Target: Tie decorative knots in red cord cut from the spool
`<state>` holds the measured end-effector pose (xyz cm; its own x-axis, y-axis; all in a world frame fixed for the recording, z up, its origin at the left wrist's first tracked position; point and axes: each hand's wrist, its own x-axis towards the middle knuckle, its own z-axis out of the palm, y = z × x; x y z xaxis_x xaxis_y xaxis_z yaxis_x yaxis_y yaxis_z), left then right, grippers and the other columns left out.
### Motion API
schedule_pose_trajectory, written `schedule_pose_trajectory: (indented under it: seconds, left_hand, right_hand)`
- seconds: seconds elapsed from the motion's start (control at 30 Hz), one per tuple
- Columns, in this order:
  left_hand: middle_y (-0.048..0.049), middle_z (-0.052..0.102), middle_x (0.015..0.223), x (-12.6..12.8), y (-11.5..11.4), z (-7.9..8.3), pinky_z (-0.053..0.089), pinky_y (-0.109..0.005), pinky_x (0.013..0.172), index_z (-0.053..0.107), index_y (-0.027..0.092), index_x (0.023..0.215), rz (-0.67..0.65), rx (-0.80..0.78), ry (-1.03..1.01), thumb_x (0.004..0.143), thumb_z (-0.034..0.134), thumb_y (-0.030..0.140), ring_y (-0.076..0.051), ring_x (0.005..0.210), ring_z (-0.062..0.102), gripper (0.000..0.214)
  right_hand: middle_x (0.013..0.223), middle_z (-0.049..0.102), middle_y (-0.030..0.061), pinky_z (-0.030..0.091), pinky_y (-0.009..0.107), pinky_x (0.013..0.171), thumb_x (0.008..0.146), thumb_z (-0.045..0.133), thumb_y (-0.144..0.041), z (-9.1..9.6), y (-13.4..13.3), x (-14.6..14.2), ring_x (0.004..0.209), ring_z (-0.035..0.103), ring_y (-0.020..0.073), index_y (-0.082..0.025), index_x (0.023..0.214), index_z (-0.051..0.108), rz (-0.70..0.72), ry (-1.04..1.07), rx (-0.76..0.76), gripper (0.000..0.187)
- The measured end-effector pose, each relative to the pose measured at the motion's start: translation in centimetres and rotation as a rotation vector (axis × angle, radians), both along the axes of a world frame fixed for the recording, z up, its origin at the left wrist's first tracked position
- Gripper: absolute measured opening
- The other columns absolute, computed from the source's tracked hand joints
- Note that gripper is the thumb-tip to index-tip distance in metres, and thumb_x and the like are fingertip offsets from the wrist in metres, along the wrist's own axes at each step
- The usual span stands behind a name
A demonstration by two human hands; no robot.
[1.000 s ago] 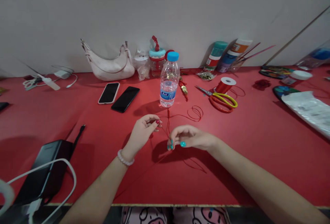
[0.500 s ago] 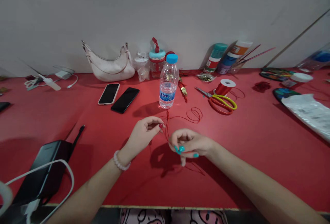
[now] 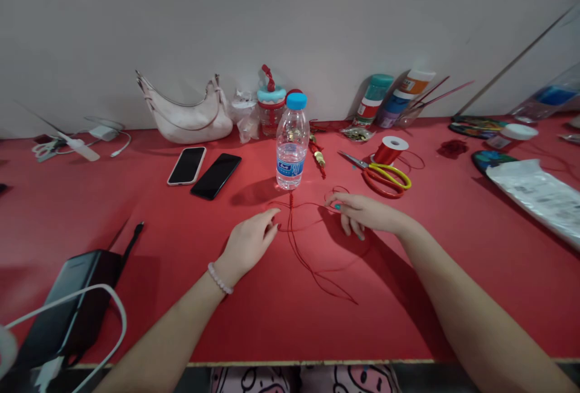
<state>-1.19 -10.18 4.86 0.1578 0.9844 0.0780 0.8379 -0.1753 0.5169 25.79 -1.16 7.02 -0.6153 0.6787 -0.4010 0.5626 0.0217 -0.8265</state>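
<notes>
A thin red cord (image 3: 296,249) with a short braided knot (image 3: 291,200) lies below the water bottle (image 3: 290,166), its long ends trailing toward me. My left hand (image 3: 247,242), wearing a pale bead bracelet (image 3: 220,279), rests left of the knot. Its thumb and index finger are apart, close to a loop of the cord. My right hand (image 3: 365,215), teal on its nails, reaches over the cord's coiled end to the right of the knot. The index finger stretches out and the other fingers curl loosely; I see nothing gripped in it.
Scissors (image 3: 385,177) and a red thread spool (image 3: 389,151) lie behind my right hand. Two phones (image 3: 216,175) lie at left, near a white handbag (image 3: 190,118). A black power bank (image 3: 75,302) with cables sits front left, a plastic-wrapped packet (image 3: 539,194) at right.
My right hand has let go of the cord strands and moved up and to the right. The strands now lie on the table. My left hand has drawn slightly down and left, its fingers parted.
</notes>
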Motion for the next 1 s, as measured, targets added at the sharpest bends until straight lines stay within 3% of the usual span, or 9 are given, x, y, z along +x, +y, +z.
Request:
schedule_pose_trajectory:
  seconds: [0.1,0.2,0.37,0.57,0.7,0.8,1.0]
  left_hand:
    - [-0.0081,0.065,0.101,0.1,0.0,0.1,0.049,-0.033,0.079,0.057,0.018,0.117,-0.074,0.103,0.139,0.091,0.039,0.023,-0.021,0.093,0.06,0.033]
    - [-0.0089,0.058,0.123,0.6,0.3,0.2,0.042,-0.036,0.095,0.055,0.018,0.12,-0.231,0.205,0.237,0.092,0.037,0.02,-0.022,0.115,0.05,0.033]
    - [-0.0086,0.045,0.141,1.8,1.4,0.1,0.037,-0.038,0.1,0.044,0.014,0.131,-0.402,0.229,0.435,0.093,0.038,0.022,-0.023,0.129,0.039,0.04]
    - [-0.008,0.054,0.133,2.0,3.1,-0.2,0.039,-0.037,0.095,0.049,0.015,0.127,-0.324,0.204,0.464,0.093,0.035,0.02,-0.02,0.122,0.047,0.036]
    - [-0.0096,0.055,0.131,1.5,3.0,-0.9,0.037,-0.039,0.094,0.05,0.015,0.126,-0.241,0.221,0.428,0.091,0.039,0.019,-0.022,0.121,0.048,0.037]
    - [-0.0109,0.052,0.134,1.2,2.7,-1.2,0.038,-0.041,0.093,0.052,0.015,0.123,-0.182,0.228,0.394,0.09,0.042,0.022,-0.024,0.122,0.045,0.035]
    - [-0.0101,0.05,0.135,1.3,2.8,-1.3,0.032,-0.043,0.1,0.05,0.015,0.125,-0.265,0.2,0.33,0.089,0.04,0.02,-0.022,0.124,0.042,0.038]
  right_hand:
    - [0.056,0.061,-0.0048,0.037,0.019,0.04,0.083,0.036,-0.022,-0.3,-0.2,-0.4,0.035,0.051,0.0091,-0.02,0.103,0.042,0.091,-0.095,-0.01,0.021]
    - [0.056,0.06,-0.0059,0.038,0.019,0.04,0.077,0.039,-0.016,-0.5,-0.4,-0.6,0.036,0.052,0.0094,-0.021,0.098,0.041,0.128,-0.126,0.005,0.022]
    - [0.052,0.054,-0.0073,0.036,0.019,0.039,0.073,0.039,-0.013,-0.3,-0.5,-1.3,0.035,0.049,0.0089,-0.021,0.087,0.043,0.14,-0.183,0.111,0.017]
    - [0.053,0.052,-0.0062,0.034,0.019,0.039,0.071,0.039,-0.014,-0.3,-0.7,-1.6,0.038,0.048,0.0094,-0.021,0.082,0.044,0.179,-0.211,0.204,0.015]
    - [0.053,0.052,-0.0055,0.032,0.02,0.043,0.072,0.039,-0.014,-0.7,-0.5,-1.5,0.041,0.046,0.0098,-0.021,0.082,0.047,0.205,-0.208,0.27,0.014]
    - [0.054,0.052,-0.0046,0.033,0.021,0.05,0.072,0.04,-0.014,-0.8,-0.5,-1.5,0.047,0.046,0.0103,-0.02,0.08,0.05,0.234,-0.209,0.403,0.014]
    - [0.061,0.056,-0.0023,0.031,0.022,0.056,0.073,0.042,-0.013,-0.6,-0.4,-1.8,0.053,0.045,0.0107,-0.019,0.084,0.056,0.192,-0.223,0.624,0.019]
